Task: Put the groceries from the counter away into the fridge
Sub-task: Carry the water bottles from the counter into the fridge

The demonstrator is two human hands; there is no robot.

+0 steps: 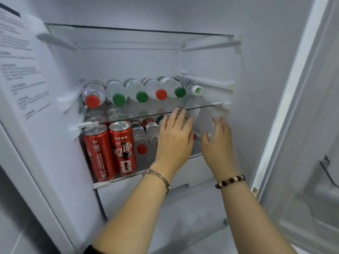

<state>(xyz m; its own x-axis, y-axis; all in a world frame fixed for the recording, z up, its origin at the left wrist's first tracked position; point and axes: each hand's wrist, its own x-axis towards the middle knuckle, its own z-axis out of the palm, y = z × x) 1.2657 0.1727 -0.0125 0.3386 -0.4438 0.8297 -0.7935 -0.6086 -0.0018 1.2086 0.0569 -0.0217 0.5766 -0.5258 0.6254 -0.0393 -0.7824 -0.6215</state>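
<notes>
Seemingly well along: water bottles (135,90) lined on the middle shelf (201,106), cola cans (110,149) and more bottles (141,140) below, left hand (174,138) and right hand (218,142) straight-fingered among them, gripping nothing, bench unseen.

Middle shelf (201,107): upper bottles (135,88), six lying side by side in one row, caps to the front. Lower shelf (128,177): cans (110,149) upright at the left, two at the front edge, more behind; lower bottles (145,132) lying just right of them. Left hand (174,140) and right hand (218,143) reach in over that shelf's right half, left hand in front of the lower bottles. Top shelf (139,31) above, door (311,162) at right
</notes>
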